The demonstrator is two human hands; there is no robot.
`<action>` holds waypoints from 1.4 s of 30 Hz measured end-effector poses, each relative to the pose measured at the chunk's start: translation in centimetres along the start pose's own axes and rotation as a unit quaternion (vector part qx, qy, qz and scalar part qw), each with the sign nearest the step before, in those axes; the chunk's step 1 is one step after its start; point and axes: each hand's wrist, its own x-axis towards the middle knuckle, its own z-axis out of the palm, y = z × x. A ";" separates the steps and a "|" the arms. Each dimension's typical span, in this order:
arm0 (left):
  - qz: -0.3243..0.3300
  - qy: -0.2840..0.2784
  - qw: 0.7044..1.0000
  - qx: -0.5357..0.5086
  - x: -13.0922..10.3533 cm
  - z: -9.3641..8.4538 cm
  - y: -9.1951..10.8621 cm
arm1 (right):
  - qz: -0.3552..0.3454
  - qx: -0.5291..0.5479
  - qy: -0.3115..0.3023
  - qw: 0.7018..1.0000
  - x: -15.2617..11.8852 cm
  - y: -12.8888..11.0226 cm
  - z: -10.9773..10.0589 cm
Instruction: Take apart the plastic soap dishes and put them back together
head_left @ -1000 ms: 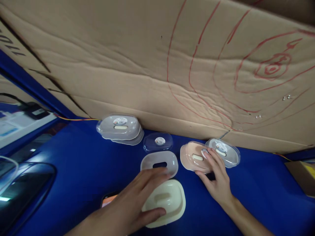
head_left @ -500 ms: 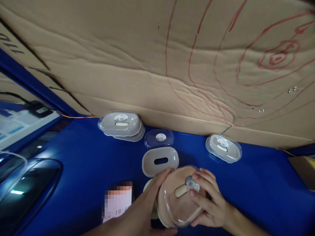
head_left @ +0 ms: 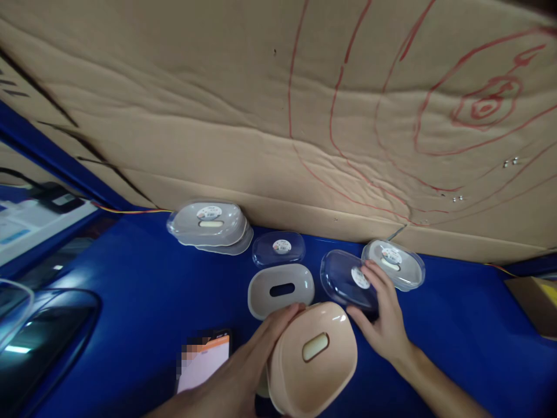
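My left hand [head_left: 255, 348] is closed around the side of a peach oval plastic box [head_left: 333, 363] near the front of the table. A long slot in the box's glossy top shows something cream-coloured beneath. My right hand [head_left: 385, 319] grips the right end of a clear plastic cover [head_left: 337, 278] by its edge, to the right of and beyond the box. The cover is tilted and carries a round white label. Just beyond the box lies a grey oval piece [head_left: 260, 293] with a dark slot. A second clear cover [head_left: 265, 249] rests behind it.
Stacked grey oval pieces under clear covers [head_left: 187, 223] stand at the back left, with another covered grey piece [head_left: 411, 270] at the back right. A phone [head_left: 204, 366] lies left of my left forearm. Cardboard [head_left: 217, 145] rises behind the blue table [head_left: 143, 290].
My right hand has lifted the clear cover off the peach box and carried it right and away from me. The box stays in my left hand, its top now bare.
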 end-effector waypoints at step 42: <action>0.009 0.023 0.999 -0.019 -0.4 -0.1 1.5 | -0.208 0.065 -0.175 0.960 -2.1 -1.7 0.3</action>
